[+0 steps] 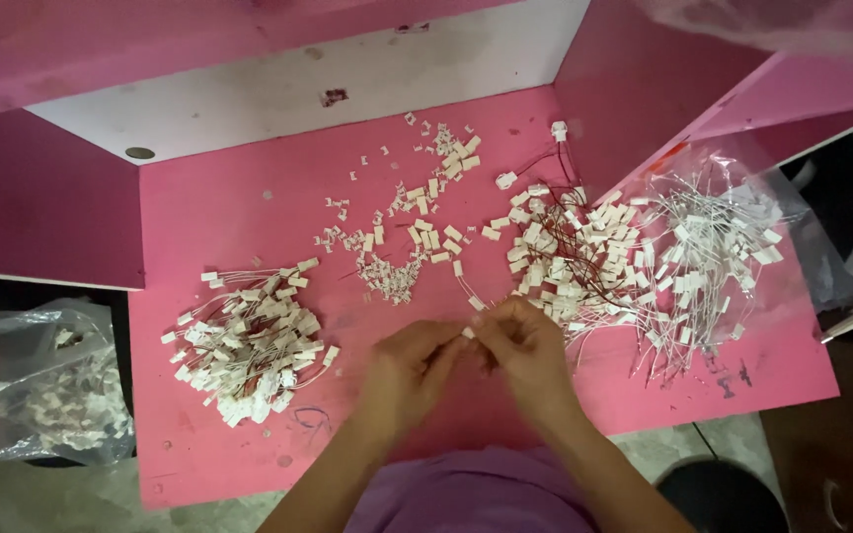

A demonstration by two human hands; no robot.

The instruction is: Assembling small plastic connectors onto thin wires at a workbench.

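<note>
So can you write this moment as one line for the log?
left hand: pinching white connector | right hand: pinching same connector | left: wired connector pile | centre: loose connectors | surface: pink table

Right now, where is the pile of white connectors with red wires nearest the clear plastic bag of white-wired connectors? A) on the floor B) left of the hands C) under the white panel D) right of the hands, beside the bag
D: the pile of white connectors with red wires lies on the pink tabletop, up and right of the hands, directly beside the clear plastic bag.

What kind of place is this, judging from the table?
Probably a small assembly workbench: a pink table bears piles of wired connectors, loose white housings, and both hands pinch one small white piece.
</note>
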